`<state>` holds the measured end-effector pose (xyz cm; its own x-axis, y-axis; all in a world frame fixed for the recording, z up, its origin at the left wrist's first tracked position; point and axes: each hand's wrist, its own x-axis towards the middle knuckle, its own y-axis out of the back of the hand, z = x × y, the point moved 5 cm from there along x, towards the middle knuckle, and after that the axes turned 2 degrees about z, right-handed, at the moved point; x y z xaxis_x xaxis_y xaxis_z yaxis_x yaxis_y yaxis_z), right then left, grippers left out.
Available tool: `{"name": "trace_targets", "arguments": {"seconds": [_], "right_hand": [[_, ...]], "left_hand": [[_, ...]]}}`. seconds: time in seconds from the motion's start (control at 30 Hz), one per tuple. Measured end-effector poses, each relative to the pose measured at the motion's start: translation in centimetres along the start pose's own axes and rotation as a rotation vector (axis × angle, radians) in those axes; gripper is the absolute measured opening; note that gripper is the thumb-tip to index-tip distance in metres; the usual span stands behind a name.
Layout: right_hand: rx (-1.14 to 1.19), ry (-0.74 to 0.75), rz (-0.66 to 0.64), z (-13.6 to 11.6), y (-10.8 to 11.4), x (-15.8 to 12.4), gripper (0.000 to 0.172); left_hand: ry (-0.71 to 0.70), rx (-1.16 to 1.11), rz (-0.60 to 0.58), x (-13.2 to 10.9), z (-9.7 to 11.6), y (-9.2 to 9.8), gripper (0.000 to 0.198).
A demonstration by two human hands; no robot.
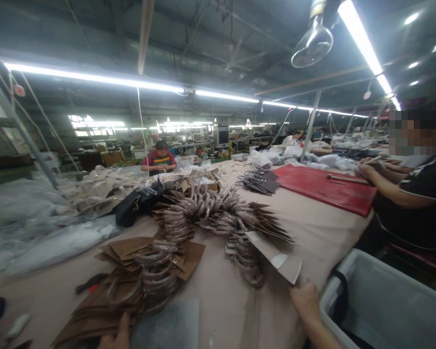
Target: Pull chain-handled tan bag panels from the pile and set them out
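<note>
My left hand (115,334), partly cut off by the bottom edge, has its fingers apart. They touch the near edge of a stack of brown bag panels (98,305), whose looped handles (160,271) are wrapped in clear film. At the right, my right hand (305,299) is closed at the lower corner of a pale bag panel (276,257) with a light rounded patch. That panel slants out from a curved row of bag panels (265,220) with more wrapped handles. A grey flat sheet (167,325) lies beside my left hand.
A grey plastic bin (388,300) stands at the right by the table (312,218). Beyond are a red mat (323,186) with a hammer (347,179) and dark panels (261,182). Clear plastic (58,242) heaps at left. Co-workers sit at right (414,194) and across (160,160).
</note>
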<state>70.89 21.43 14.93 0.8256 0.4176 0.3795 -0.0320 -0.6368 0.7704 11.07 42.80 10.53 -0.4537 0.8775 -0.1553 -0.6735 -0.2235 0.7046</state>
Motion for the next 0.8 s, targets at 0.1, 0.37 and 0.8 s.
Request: {"name": "trace_targets", "arguments": {"seconds": [0.1, 0.37, 0.8], "right_hand": [[-0.037, -0.060, -0.094, -2.4, -1.0, -6.0, 0.082], [-0.240, 0.851, -0.182, -16.5, -5.0, -8.9, 0.089], [-0.218, 1.036, -0.376, -10.4, -8.6, 2.1, 0.066]], "left_hand": [[0.024, -0.025, -0.012, -0.3, 0.0, 0.2, 0.082], [0.083, 0.053, -0.077, -0.1, -0.4, 0.2, 0.090], [0.097, 0.194, -0.025, -0.3, -0.9, 1.1, 0.070]]}}
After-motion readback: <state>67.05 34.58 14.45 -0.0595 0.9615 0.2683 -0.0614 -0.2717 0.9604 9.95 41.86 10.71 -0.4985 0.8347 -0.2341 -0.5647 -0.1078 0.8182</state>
